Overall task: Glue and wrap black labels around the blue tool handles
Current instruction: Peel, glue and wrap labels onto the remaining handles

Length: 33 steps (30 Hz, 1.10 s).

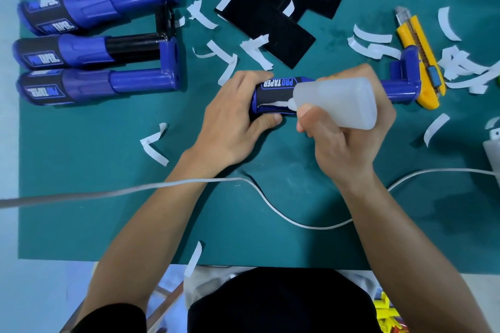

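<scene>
Mid-gluing: left hand grip clamped on the blue plastic tool handle over the green worktop, right hand clamped round a cloudy plastic glue bottle at the black label edge, pressing that down likely next.

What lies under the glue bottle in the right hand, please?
The blue tool handle, gripped by the left hand, passes beneath the glue bottle held in the right hand. Its black label shows at the nozzle; the handle's middle is covered.

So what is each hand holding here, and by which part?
Left hand grips the blue tool by its black-labelled grip end; right hand holds the glue bottle around its body, nozzle at the tool.
</scene>
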Motion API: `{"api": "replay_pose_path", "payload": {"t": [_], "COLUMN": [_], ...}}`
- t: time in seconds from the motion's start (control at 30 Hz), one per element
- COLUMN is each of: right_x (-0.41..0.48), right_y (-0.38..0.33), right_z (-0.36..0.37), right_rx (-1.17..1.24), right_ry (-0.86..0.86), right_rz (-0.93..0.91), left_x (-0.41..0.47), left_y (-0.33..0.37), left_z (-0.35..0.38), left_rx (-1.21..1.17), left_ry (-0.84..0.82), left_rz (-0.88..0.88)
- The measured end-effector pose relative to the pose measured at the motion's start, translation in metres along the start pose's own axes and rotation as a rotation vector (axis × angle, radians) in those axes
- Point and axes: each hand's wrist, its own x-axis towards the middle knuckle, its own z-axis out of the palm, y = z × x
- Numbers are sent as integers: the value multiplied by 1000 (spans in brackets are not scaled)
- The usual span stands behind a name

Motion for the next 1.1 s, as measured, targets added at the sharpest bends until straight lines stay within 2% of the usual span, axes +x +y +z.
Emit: {"api": "replay_pose_path", "payload": {"t": [0.37, 0.6, 1.1], "right_x": [-3, -4, -4], "right_y": [0, 1, 2], "right_z": [-1, -4, -5], "right_rx": [-53, 3, 1], "right_ry": [-32, -67, -83], "right_rz": [-47, -117, -129], "left_x": [-1, -1, -1], "left_y": [3, 2, 3], "left_z": [-1, -1, -1], "left_rx": [4, 3, 5], "left_ry": [-6, -2, -1], "left_rz": [-6, 4, 11]}}
